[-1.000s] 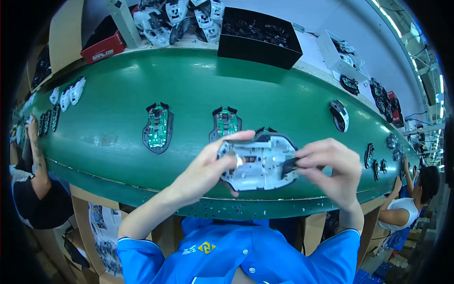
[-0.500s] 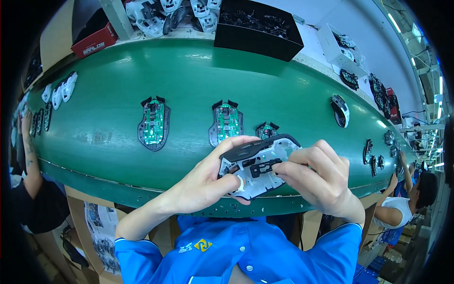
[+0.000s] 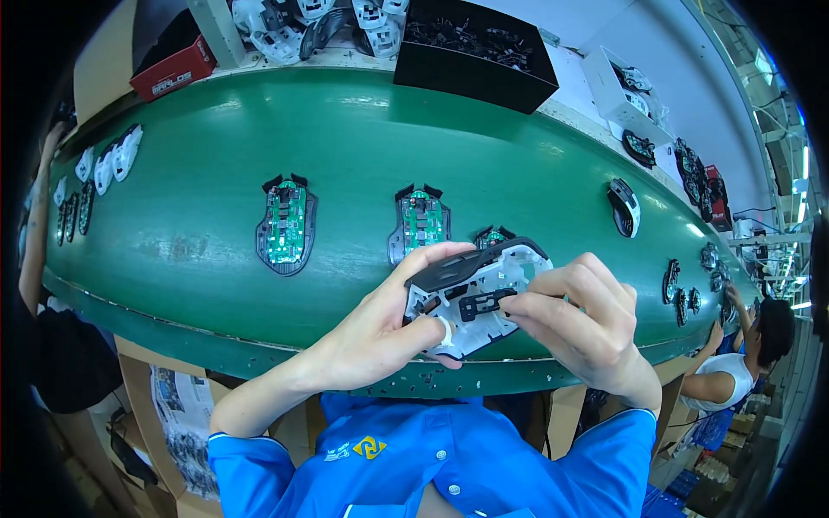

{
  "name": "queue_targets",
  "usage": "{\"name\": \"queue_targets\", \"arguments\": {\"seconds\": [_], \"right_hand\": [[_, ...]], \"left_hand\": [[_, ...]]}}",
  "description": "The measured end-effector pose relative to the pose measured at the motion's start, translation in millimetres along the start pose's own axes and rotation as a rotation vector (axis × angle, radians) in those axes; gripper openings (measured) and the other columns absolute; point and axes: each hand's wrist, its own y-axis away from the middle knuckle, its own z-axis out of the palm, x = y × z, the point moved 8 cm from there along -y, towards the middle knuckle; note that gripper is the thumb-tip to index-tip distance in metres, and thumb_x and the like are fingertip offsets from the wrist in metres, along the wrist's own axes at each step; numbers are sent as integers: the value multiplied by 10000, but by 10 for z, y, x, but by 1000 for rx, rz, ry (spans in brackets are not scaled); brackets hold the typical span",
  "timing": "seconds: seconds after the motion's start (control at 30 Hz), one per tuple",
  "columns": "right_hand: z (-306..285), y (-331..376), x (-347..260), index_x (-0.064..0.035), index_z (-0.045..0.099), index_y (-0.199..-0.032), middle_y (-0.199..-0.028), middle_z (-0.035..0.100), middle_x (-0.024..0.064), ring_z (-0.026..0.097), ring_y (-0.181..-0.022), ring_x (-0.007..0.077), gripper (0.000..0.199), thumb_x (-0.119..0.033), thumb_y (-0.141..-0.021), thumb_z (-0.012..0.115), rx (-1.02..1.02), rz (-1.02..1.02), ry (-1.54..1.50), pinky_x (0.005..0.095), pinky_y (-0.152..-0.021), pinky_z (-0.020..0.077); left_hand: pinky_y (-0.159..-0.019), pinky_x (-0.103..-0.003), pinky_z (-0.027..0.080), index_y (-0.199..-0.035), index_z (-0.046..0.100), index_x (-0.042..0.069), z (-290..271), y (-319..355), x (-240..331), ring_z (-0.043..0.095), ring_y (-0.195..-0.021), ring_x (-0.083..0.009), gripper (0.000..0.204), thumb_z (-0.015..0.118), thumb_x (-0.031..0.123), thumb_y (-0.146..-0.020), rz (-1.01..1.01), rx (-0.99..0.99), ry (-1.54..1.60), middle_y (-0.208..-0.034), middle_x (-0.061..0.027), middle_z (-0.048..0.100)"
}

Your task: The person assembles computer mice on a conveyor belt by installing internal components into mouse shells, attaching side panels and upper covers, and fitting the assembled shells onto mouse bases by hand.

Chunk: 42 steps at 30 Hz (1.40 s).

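Note:
My left hand [image 3: 380,324] is wrapped round a mouse shell [image 3: 445,278], black outside and white inside, tilted with its hollow side towards me. Its thumb presses inside the near rim. Between thumb and fingers of my right hand [image 3: 583,315] is pinched a small black plastic part [image 3: 484,304] with slots. That part lies over the shell's inside; whether it is seated there I cannot tell. Just beyond stands a mouse base with a green circuit board [image 3: 420,220], and another board-fitted base [image 3: 287,226] lies further left. A third base [image 3: 494,235] is partly hidden behind the shell.
On the green bench [image 3: 345,138], a black box of small dark parts [image 3: 475,60] stands at the back. White shells [image 3: 117,160] lie far left, a black-and-white mouse shell [image 3: 623,207] to the right. Co-workers sit at both sides, one at right [image 3: 734,371].
Both hands keep nearly the same pose on the shell and black part. The bases appear slightly further right in the picture. At far left, a co-worker's arm has reached further up.

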Motion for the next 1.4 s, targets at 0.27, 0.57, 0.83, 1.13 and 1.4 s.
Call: {"name": "queue_targets", "arguments": {"seconds": [0.27, 0.57, 0.83, 1.13, 1.4], "right_hand": [[140, 186, 422, -27, 637, -920, -991, 575, 90, 594, -855, 157, 187, 13, -746, 691, 170, 504, -619, 229, -573, 506], [261, -111, 200, -38, 643, -863, -871, 648, 80, 615, -845, 228, 179, -31, -705, 729, -11, 152, -682, 343, -749, 481], [426, -29, 431, 4, 630, -866, -926, 637, 111, 614, -890, 204, 104, -27, -777, 674, 42, 521, -1190, 320, -799, 485], [358, 186, 147, 16, 611, -878, -887, 634, 118, 619, -772, 172, 174, 44, -730, 697, 146, 394, -563, 253, -595, 511], [249, 231, 347, -28, 632, -869, -890, 640, 78, 582, -721, 147, 181, 0, -713, 717, 212, 386, -506, 227, -488, 433]], "left_hand": [[-972, -422, 382, -1399, 224, 68, -61, -46, -151, 435, -1199, -205, 586, 405, 342, -913, -5, 63, 398, -1338, -87, 389], [-921, -285, 388, -1447, 109, 39, -63, -125, -87, 431, -1154, -159, 918, 544, 16, -638, 54, -153, 101, -1305, -108, 386], [-674, -320, 553, -1361, 279, 90, -235, -83, -389, 584, -966, -171, 553, 504, 174, -863, -215, 100, 364, -1141, -101, 520], [-1008, -448, 349, -1425, 175, 82, -187, -95, -241, 418, -1220, -240, 555, 398, 308, -970, 239, 215, 669, -1345, -117, 392], [-957, -356, 405, -1391, 209, 70, -152, -8, -205, 459, -1155, -195, 628, 529, 32, -852, 79, 142, 312, -1303, -131, 414]]}}
